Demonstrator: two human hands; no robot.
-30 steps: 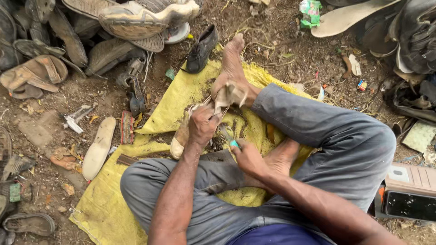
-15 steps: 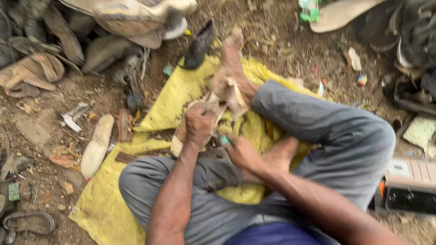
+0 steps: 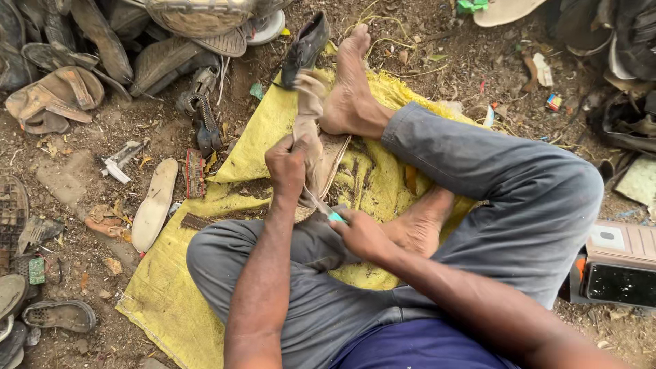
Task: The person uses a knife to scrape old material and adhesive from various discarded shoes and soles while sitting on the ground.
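Even, soft daylight falls from above, with no glare and only faint shadows under the legs. The view is mostly sharp; the tan shoe (image 3: pixel 311 96) tip is motion-blurred, and edges bend slightly.

From my remote seat, my left hand (image 3: pixel 285 167) covers the middle of the tan sandal (image 3: pixel 311 147), whose toe end blurs at twelve o'clock. My right hand (image 3: pixel 361 234) hides most of the small tool (image 3: pixel 326 210); only a thin shaft and a turquoise bit show, its kind unclear. Both my forearms run off the bottom edge at six o'clock. The shoe pile (image 3: pixel 102 48) is cropped at eleven o'clock, the dark box (image 3: pixel 618 263) at three o'clock.
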